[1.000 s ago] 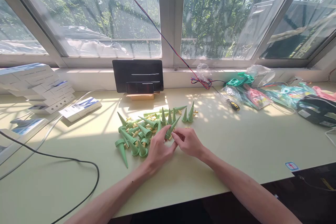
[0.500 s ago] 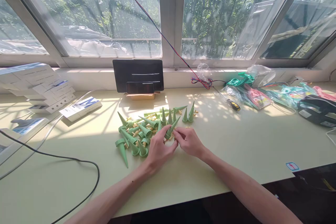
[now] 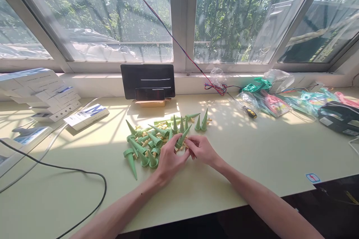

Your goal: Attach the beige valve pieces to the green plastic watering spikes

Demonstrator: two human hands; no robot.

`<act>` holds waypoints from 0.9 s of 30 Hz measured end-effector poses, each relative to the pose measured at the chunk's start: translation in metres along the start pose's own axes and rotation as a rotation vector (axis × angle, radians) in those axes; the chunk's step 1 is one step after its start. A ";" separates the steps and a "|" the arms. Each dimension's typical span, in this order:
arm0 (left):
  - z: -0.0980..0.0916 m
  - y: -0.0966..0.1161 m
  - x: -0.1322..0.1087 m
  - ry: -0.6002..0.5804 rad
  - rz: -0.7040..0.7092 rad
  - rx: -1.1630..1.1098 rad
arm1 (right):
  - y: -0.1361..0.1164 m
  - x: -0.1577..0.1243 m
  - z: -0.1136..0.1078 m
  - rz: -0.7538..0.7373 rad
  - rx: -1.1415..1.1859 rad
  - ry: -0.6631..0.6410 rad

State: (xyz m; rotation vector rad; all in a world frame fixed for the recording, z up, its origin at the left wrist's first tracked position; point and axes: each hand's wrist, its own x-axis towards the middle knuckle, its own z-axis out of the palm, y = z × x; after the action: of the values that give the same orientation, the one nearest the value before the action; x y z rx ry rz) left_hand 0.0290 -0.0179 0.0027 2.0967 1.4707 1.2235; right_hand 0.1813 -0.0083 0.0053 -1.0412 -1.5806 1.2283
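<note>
Between the thumb and fingers of my left hand [image 3: 171,158] is a green plastic watering spike [image 3: 183,137], its point tilted up and to the right. My right hand [image 3: 202,150] is closed in a pinch at the base of the same spike, where a bit of a small yellowish valve piece [image 3: 185,143] shows. The fingertips of both hands nearly meet, and what lies between them is partly hidden. Behind and left of my hands spreads a pile of green spikes [image 3: 137,143] mixed with yellowish valves. Two spikes [image 3: 204,120] stand upright just beyond my right hand.
A dark tablet [image 3: 147,78] and phone stand at the back. White boxes [image 3: 50,93] are stacked at left, near a black cable [image 3: 92,173]. A screwdriver [image 3: 250,112], bagged items [image 3: 273,102] and a black pouch [image 3: 339,117] lie at right. The table's front edge runs below my arms.
My right fingers have shifted slightly at the base of the spike. The left hand and the pile look the same.
</note>
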 end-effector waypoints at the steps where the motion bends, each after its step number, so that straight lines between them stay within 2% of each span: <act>1: 0.000 0.000 0.000 0.007 -0.002 0.004 | -0.001 0.000 0.000 -0.002 0.003 0.003; 13: 0.002 -0.007 -0.002 0.014 -0.012 0.026 | -0.005 -0.003 0.002 -0.075 -0.121 0.087; 27: 0.001 -0.006 -0.002 -0.011 0.069 0.018 | -0.007 -0.004 0.000 -0.175 -0.288 0.121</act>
State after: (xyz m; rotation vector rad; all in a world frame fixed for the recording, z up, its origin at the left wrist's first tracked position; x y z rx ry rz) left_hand 0.0260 -0.0169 -0.0025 2.1790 1.4208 1.2257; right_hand 0.1815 -0.0137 0.0116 -1.1067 -1.7467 0.8207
